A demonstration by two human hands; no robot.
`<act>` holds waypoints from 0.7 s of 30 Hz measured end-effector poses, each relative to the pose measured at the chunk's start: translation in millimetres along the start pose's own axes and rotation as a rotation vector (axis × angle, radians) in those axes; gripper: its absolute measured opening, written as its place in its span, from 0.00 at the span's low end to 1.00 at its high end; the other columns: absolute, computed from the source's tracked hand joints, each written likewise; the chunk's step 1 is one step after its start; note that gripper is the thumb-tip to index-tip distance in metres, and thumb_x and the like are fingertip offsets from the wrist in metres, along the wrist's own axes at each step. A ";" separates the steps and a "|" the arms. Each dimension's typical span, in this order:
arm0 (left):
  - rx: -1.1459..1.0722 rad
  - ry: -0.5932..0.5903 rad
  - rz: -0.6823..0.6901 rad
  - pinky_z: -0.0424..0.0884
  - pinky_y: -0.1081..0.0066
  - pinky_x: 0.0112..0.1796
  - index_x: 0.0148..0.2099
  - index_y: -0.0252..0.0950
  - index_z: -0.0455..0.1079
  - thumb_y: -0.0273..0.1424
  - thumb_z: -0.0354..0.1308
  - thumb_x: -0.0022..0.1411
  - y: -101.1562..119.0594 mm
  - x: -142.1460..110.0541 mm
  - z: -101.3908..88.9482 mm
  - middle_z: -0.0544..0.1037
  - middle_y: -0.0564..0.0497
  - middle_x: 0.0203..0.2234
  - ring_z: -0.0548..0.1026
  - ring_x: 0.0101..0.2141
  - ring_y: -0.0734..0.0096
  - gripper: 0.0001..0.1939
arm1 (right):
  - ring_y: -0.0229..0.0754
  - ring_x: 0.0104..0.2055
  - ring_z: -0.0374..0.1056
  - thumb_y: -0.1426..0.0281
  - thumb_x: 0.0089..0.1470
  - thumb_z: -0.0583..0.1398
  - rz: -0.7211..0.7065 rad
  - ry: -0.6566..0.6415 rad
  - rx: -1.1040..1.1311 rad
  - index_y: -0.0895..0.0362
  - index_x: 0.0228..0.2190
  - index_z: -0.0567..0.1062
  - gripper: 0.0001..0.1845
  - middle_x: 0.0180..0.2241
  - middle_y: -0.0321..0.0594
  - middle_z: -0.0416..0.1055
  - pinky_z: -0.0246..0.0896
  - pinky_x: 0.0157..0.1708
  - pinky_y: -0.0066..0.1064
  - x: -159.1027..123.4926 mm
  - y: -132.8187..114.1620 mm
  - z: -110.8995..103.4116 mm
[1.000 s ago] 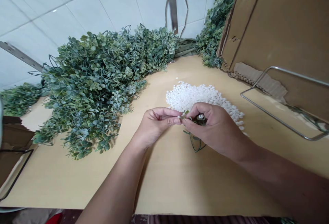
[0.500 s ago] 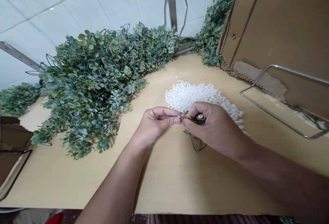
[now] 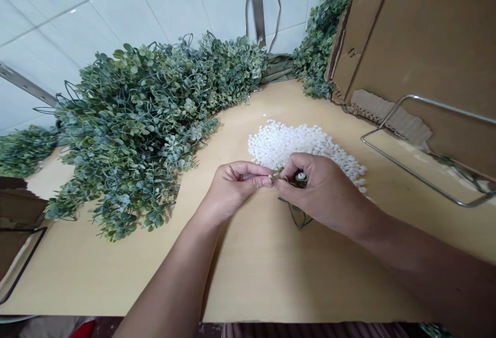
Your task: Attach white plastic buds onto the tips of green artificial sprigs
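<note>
My right hand (image 3: 323, 188) is closed round a thin green artificial stem (image 3: 298, 218), whose looped lower part hangs below the palm. A small white piece (image 3: 301, 176) shows between its thumb and curled fingers. Touching it at the fingertips, my left hand (image 3: 236, 185) pinches a tiny pale piece (image 3: 270, 177) by the stem's leafy tip (image 3: 279, 174). Fingers cover most of where the two meet. Just beyond both hands lies a heap of small white plastic pieces (image 3: 287, 141), partly hidden by the right hand.
A big pile of artificial green foliage (image 3: 147, 121) covers the table's (image 3: 248, 276) left and back. More foliage (image 3: 321, 33) stands at the back right beside a cardboard box (image 3: 426, 43). A bent metal wire frame (image 3: 418, 167) sits at right. Another box (image 3: 19, 209) is at far left.
Both hands keep almost the same place and grip, with only a slight shift of the fingertips at the stem. The whole view has moved a little.
</note>
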State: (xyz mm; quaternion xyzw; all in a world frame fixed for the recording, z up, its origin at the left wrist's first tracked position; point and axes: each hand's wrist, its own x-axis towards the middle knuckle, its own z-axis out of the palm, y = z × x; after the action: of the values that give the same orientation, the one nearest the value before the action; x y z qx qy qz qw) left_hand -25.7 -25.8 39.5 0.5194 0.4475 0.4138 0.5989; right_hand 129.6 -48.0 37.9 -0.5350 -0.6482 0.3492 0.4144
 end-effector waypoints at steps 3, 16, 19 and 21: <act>-0.019 -0.010 -0.006 0.73 0.73 0.32 0.24 0.34 0.76 0.30 0.71 0.37 -0.9 0.5 0.2 0.79 0.53 0.19 0.75 0.22 0.76 0.09 | 0.31 0.19 0.52 0.78 0.40 0.59 -0.017 0.000 -0.003 0.57 0.16 0.63 0.10 0.15 0.28 0.57 0.47 0.18 0.25 0.0 0.1 0.7; -0.116 -0.002 -0.061 0.71 0.76 0.30 0.22 0.34 0.76 0.32 0.73 0.31 -2.5 3.5 2.3 0.78 0.54 0.18 0.73 0.21 0.79 0.12 | 0.33 0.21 0.59 0.76 0.43 0.58 -0.063 0.027 0.063 0.58 0.16 0.65 0.09 0.17 0.32 0.64 0.54 0.22 0.26 -0.2 -2.2 3.2; -0.142 -0.008 -0.054 0.71 0.74 0.30 0.22 0.34 0.76 0.31 0.73 0.32 -4.6 4.6 1.2 0.78 0.53 0.18 0.73 0.21 0.78 0.12 | 0.33 0.21 0.59 0.76 0.43 0.58 -0.052 0.022 0.081 0.58 0.16 0.66 0.08 0.17 0.33 0.65 0.55 0.21 0.26 -0.4 -3.4 3.1; -0.152 -0.023 -0.048 0.70 0.74 0.30 0.22 0.34 0.76 0.31 0.73 0.32 -5.7 4.7 0.3 0.78 0.53 0.18 0.73 0.22 0.77 0.12 | 0.33 0.20 0.60 0.76 0.43 0.59 -0.050 0.021 0.090 0.58 0.17 0.67 0.08 0.17 0.33 0.66 0.56 0.21 0.26 -0.8 -3.9 2.7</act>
State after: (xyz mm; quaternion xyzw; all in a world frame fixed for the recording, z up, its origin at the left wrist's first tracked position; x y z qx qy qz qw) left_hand -24.0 -22.1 33.4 0.4664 0.4202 0.4262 0.6514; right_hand 125.6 -49.6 40.1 -0.5030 -0.6406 0.3619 0.4535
